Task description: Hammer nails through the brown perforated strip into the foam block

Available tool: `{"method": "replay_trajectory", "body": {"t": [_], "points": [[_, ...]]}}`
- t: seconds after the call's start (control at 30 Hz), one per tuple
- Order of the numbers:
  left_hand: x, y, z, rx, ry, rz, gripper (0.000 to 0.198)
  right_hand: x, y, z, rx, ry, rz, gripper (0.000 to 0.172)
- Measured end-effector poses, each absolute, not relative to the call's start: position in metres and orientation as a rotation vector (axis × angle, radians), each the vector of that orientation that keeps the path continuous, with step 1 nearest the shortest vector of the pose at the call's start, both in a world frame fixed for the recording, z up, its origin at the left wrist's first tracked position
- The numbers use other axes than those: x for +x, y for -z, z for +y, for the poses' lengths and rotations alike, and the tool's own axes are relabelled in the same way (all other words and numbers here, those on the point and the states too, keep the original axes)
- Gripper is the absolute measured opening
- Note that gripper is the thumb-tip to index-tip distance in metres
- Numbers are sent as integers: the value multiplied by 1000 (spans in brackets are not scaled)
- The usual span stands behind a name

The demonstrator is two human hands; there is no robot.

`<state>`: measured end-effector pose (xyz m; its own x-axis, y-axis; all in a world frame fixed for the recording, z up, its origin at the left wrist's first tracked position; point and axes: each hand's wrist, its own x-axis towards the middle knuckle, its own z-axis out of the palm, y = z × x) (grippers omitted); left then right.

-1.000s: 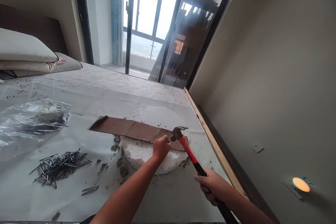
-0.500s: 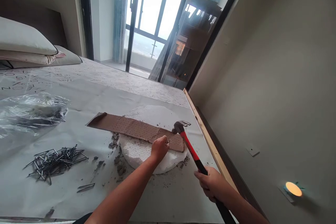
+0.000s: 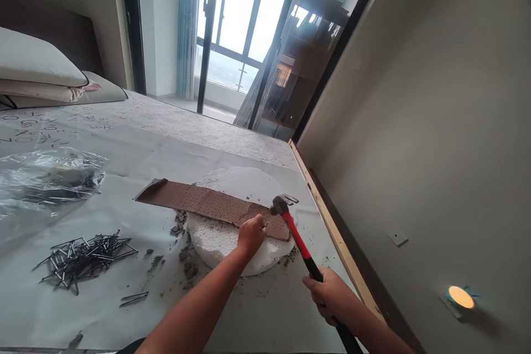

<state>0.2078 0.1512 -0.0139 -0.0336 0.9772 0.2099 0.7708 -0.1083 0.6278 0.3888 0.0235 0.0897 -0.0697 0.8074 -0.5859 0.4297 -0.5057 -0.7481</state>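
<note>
nailing in progress, strip mostly punched

your left hand pinches a nail, barely visible, fingers narrow, at the near right end of the brown strip, which lies across the white foam disc on the covered bed. your right hand is wrapped around the hammer handle, its head just beside the nail. holes dot most of the strip; a loose nail pile lies unused to the left, with crumbled debris around the disc.

Your left hand reaches far, fingers pinched shut. Your right hand sits nearer, on the right, fist closed, forearm angled inward.
</note>
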Motion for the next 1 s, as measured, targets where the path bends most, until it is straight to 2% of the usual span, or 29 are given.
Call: {"method": "replay_trajectory", "body": {"t": [0.23,0.43,0.53,0.73,0.87,1.0], "points": [[204,12,151,1744,-1131,1686,15,394,-84,25,-1781,-1559,-1328,35],[192,12,154,1361,-1467,1562,3,387,-71,27,-1933,-1642,-1343,28],[190,15,159,1306,-1510,1514,3,384,-63,20,-1838,-1594,-1327,31],[187,0,142,1399,-1485,1351,9,363,-34,-22,-1534,-1641,-1156,55],[146,-14,95,1632,-1261,1302,18,354,-2,-50,-1420,-1645,-1219,55],[57,-16,31,1747,-1028,1641,18,368,12,-63,-1437,-1727,-1218,54]]}}
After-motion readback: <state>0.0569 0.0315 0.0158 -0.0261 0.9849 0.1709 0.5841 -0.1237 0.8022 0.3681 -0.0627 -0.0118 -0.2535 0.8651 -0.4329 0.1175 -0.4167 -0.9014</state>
